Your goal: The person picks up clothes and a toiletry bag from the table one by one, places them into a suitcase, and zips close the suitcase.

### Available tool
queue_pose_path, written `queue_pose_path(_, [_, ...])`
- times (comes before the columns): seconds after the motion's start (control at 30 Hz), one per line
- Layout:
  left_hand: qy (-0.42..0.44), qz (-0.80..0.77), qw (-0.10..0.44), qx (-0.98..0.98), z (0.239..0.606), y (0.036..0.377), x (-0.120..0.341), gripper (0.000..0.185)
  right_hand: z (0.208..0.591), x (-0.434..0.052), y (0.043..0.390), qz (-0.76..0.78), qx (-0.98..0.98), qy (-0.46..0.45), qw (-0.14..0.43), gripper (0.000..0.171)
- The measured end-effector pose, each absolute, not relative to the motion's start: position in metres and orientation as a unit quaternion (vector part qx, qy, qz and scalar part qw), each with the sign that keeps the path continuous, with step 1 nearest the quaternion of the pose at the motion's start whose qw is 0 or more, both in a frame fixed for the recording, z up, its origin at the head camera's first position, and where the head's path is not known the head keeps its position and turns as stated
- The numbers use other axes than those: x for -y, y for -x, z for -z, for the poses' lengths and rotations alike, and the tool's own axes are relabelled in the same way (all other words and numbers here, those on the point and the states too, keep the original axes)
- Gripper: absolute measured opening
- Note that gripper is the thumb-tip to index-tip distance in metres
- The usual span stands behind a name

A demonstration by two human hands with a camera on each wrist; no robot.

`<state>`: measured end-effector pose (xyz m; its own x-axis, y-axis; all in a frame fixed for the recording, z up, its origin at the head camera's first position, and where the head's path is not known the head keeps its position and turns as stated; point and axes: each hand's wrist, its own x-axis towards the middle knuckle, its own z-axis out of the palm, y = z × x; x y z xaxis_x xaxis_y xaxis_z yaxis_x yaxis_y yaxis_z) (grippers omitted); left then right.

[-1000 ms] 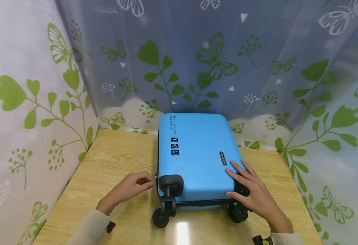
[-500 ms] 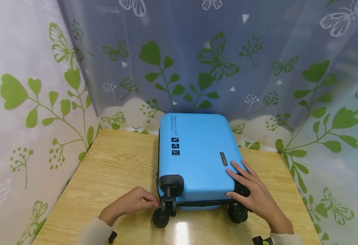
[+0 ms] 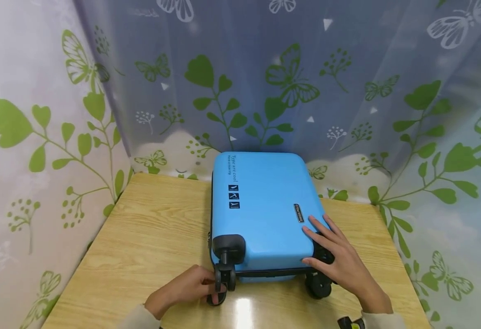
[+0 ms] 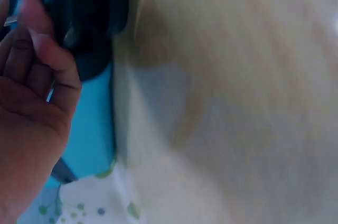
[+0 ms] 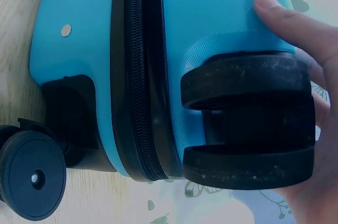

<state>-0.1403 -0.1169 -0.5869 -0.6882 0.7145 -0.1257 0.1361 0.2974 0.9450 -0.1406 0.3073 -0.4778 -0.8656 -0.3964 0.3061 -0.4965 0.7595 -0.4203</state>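
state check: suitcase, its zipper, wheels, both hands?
suitcase: lying flat on the table, closed
zipper: shut along the seam
left wheel: on the table, left hand touching it
right wheel: right hand spread over it and the shell, fingers straight

Left hand (image 3: 191, 288) curled, right hand (image 3: 339, 262) spread flat.

A light wooden bench (image 3: 150, 228) stands in a corner closed in by curtains (image 3: 265, 68). The cloth is pale lilac and white, printed with green leaves and butterflies. A bright patch of light glares off the bench's near edge (image 3: 244, 313).
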Motion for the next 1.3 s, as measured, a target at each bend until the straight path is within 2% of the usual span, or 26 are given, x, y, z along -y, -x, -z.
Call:
queue_pose_path(0.33, [-0.200, -0.564, 0.321, -0.734, 0.592, 0.136, 0.108, 0.023, 0.478, -0.307, 0.140, -0.255, 0.933, -0.233, 0.096, 0.084])
queue_pose_path(0.57, [-0.185, -0.618, 0.392, -0.656, 0.597, 0.135, 0.108, 0.031, 0.478, -0.306, 0.139, -0.254, 0.934, -0.232, 0.097, 0.084])
queue_pose_path(0.67, [-0.167, -0.631, 0.406, -0.639, 0.599, 0.135, 0.107, 0.031, 0.478, -0.306, 0.139, -0.252, 0.934, -0.232, 0.098, 0.084])
queue_pose_path(0.93, [-0.140, -0.646, 0.415, -0.625, 0.604, 0.134, 0.106, 0.029, 0.479, -0.306, 0.139, -0.255, 0.934, -0.232, 0.098, 0.084])
queue_pose_path(1.1, [-0.160, -0.640, 0.428, -0.618, 0.600, 0.135, 0.113, 0.033, 0.478, -0.306, 0.140, -0.255, 0.933, -0.235, 0.098, 0.083])
queue_pose_path(1.3, [-0.180, -0.639, 0.417, -0.621, 0.591, 0.136, 0.117, 0.031, 0.478, -0.307, 0.140, -0.252, 0.934, -0.234, 0.101, 0.084])
